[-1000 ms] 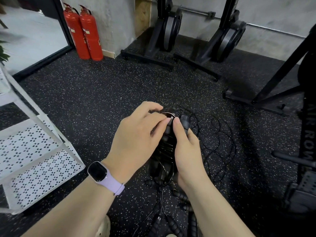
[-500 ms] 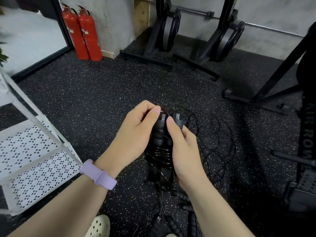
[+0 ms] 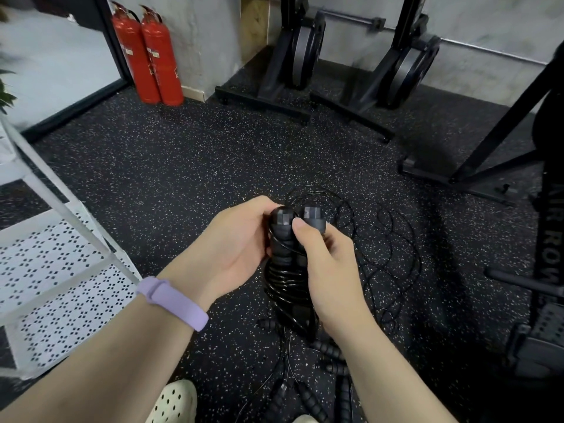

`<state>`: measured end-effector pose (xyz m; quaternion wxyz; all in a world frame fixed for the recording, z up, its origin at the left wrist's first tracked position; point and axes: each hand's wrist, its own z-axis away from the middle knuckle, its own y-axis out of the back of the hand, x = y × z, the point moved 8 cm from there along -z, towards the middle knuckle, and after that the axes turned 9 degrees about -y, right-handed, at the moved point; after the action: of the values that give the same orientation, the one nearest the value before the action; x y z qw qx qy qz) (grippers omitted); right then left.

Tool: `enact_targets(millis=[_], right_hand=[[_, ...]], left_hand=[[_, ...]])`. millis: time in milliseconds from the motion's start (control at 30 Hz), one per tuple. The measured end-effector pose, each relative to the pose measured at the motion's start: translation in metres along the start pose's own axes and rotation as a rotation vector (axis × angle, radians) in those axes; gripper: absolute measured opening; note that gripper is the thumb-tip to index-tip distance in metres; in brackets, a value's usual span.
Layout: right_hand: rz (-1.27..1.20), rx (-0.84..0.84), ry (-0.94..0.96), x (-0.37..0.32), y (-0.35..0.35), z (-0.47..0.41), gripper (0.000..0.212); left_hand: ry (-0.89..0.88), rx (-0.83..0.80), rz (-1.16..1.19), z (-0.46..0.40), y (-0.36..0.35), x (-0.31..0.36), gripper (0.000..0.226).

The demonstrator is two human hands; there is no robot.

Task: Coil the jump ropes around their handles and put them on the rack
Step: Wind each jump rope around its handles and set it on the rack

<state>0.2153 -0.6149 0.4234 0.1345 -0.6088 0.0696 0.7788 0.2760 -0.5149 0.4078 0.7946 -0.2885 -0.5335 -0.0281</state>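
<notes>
At the centre of the frame a black jump rope [image 3: 287, 270], its cord wound in coils around two handles held side by side, is raised above the speckled rubber floor [image 3: 189, 166]. The left hand [image 3: 235, 248] curls round the handles from the left; the right hand [image 3: 326, 264] grips them from the right, thumb pressed near the top caps. Loose cord [image 3: 384, 239] loops on the floor just right of the hands, and more handles [image 3: 308, 401] lie below. A white perforated rack [image 3: 55, 270] stands at the left edge. Two red fire extinguishers [image 3: 149, 56] stand at upper left.
</notes>
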Motion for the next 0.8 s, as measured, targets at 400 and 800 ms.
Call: enact_targets(millis=[400, 800], right_hand=[[-0.231, 0.007, -0.118, 0.009, 0.009, -0.011, 0.037], [-0.404, 0.129, -0.162, 0.007, 0.038, -0.021, 0.045]], left_hand=[[-0.161, 0.069, -0.162, 0.007, 0.005, 0.015, 0.02], [-0.019, 0.148, -0.752, 0.013, 0.019, 0.004, 0.036]])
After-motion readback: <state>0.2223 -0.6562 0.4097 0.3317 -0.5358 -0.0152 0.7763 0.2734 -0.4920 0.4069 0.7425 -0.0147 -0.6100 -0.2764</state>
